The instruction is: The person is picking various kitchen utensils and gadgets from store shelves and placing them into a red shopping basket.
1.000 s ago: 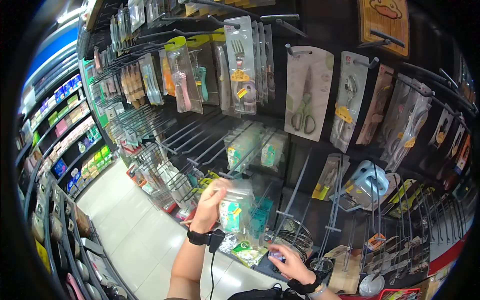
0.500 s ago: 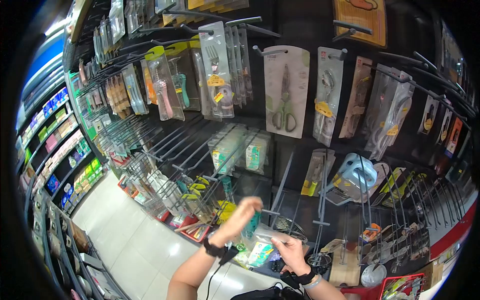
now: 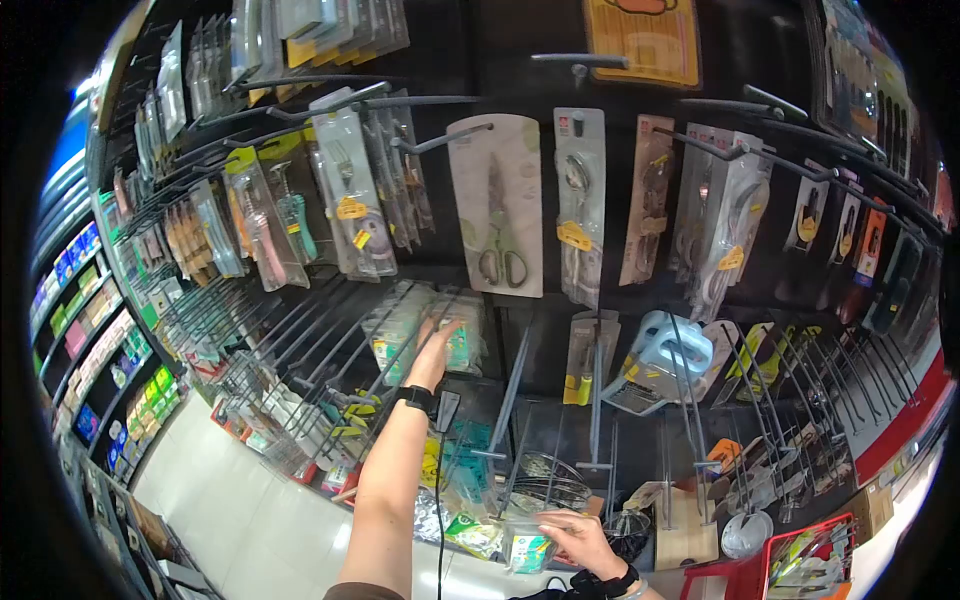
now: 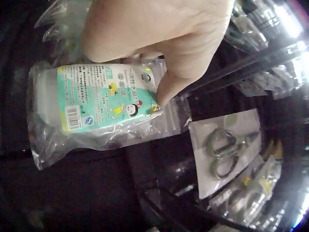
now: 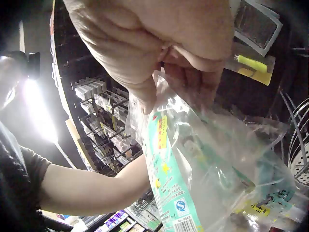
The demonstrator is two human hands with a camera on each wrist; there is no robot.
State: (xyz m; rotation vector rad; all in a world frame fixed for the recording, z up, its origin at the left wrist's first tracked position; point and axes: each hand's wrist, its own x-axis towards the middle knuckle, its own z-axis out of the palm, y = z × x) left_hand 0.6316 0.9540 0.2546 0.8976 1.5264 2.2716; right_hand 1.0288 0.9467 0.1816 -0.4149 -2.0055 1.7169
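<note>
My left hand (image 3: 430,358) reaches up to clear plastic bags hanging on hooks at mid-height. In the left wrist view its thumb and fingers pinch the top of a bag of disposable spoons (image 4: 108,99) with a turquoise and white label. Another such bag (image 3: 393,345) hangs just to the left. Low down, my right hand (image 3: 580,542) holds a similar bag of disposable spoons (image 3: 528,550) by its top edge. In the right wrist view this bag (image 5: 169,186) hangs below the thumb and fingers, its label facing sideways.
Carded scissors (image 3: 496,215) and a packaged spoon (image 3: 578,205) hang above. Long bare hooks (image 3: 510,390) stick out from the rack. A light blue handled item (image 3: 665,350) hangs right of centre. A red basket (image 3: 808,560) with packaged goods stands at lower right.
The left hand first held a bag, which passed to the right hand low down. The left hand has since risen to the hanging bags, and the head view has shifted right.
</note>
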